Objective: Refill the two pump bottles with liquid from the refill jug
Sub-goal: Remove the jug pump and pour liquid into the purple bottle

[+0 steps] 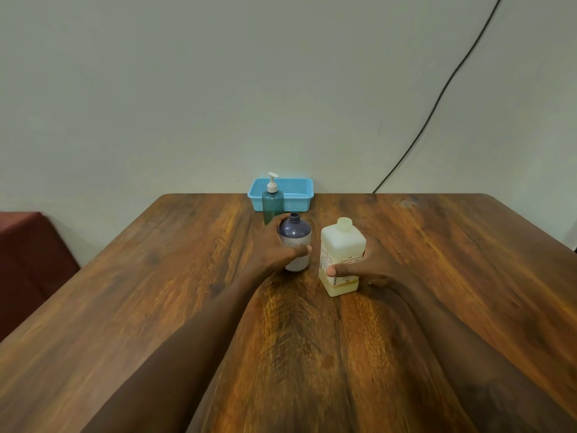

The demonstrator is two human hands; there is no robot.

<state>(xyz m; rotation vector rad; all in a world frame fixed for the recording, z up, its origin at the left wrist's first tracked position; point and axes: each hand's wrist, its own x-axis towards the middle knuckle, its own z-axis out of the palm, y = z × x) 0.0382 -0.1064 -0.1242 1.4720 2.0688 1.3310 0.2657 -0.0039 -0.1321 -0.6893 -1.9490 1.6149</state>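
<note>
Gripping open purple bottle (296,235) in left hand (274,249), uncapped jug (342,245) in right hand (373,264), both on tabletop (443,251). Probably light, slick plastic; best held mid-body. Green bottle (273,205) just beyond left hand.

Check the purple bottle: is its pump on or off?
Off. The purple bottle shows a bare, open neck with no pump. It stands upright, gripped by the left hand.
</note>
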